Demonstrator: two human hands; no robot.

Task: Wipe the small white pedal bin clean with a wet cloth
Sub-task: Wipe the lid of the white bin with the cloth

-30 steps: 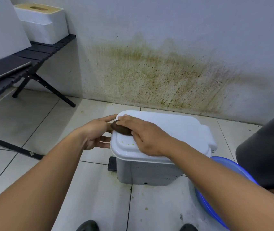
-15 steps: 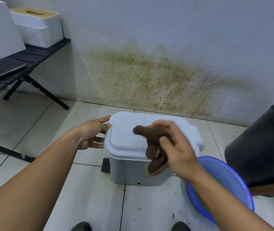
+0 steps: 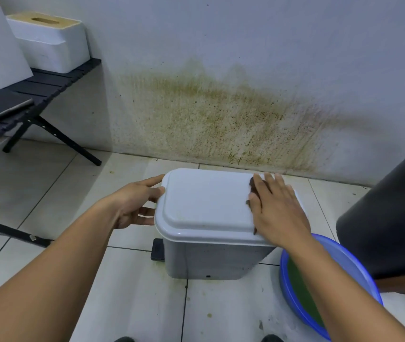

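Standing on the pale tiled floor (image 3: 132,299) close in front of the person, the small white plastic pedal bin (image 3: 211,233) has its lid shut and its black foot pedal (image 3: 157,249) sticking out at the lower left. The right hand (image 3: 276,209) lies flat on the right part of the lid, fingers stretched out and together, pressing down a dark brown cloth (image 3: 251,191), of which only a thin edge peeks out along the fingers. The left hand (image 3: 134,202) is half open, its thumb touching the lid's left rim and its fingers curled beside the bin's left side, closed around nothing. Just right of the bin, under the right forearm, sits a round blue plastic basin (image 3: 359,275) with greenish water inside. A large black bin (image 3: 388,230) stands farther right. Greenish specks dot the floor near the bin's base. Behind the bin, the white wall (image 3: 245,33) carries a wide yellow-brown stain (image 3: 221,112). At far left a black slatted counter (image 3: 48,81) on folding legs holds a white box with a tan slotted top (image 3: 51,43).
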